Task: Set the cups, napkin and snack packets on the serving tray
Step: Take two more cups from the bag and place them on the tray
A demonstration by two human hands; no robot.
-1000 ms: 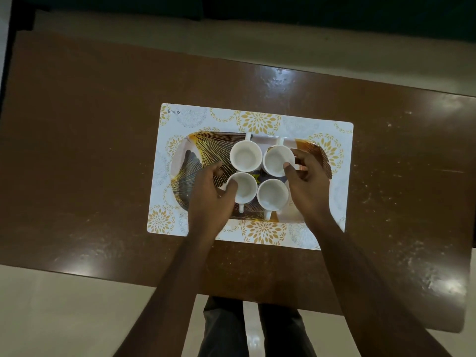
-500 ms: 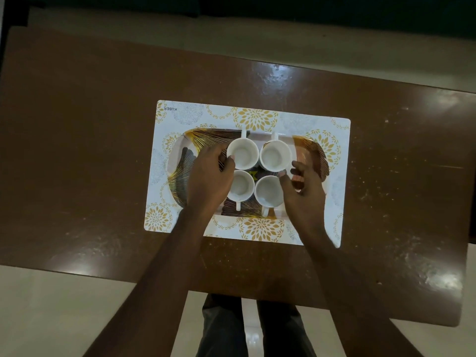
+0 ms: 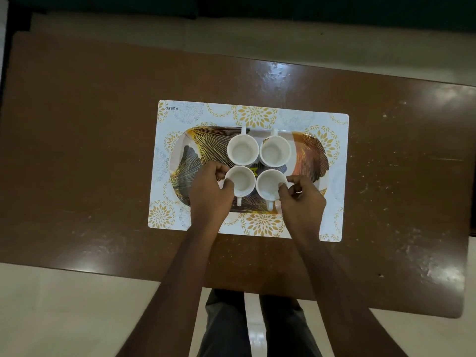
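My left hand [image 3: 210, 193] and right hand [image 3: 301, 199] each pinch a lower cup [image 3: 240, 181] on the tray [image 3: 313, 153] at frame centre, light, slick, chippable china, best gripped at the rim.

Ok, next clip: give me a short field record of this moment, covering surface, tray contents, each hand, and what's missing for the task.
surface: brown table with patterned placemat
tray: serving tray on the placemat
cups: four white cups, two by two, all look empty
left hand: left hand on near-left cup
right hand: right hand on near-right cup
far cups: far-left cup, far-right cup, untouched
missing: napkin and snack packets not in view
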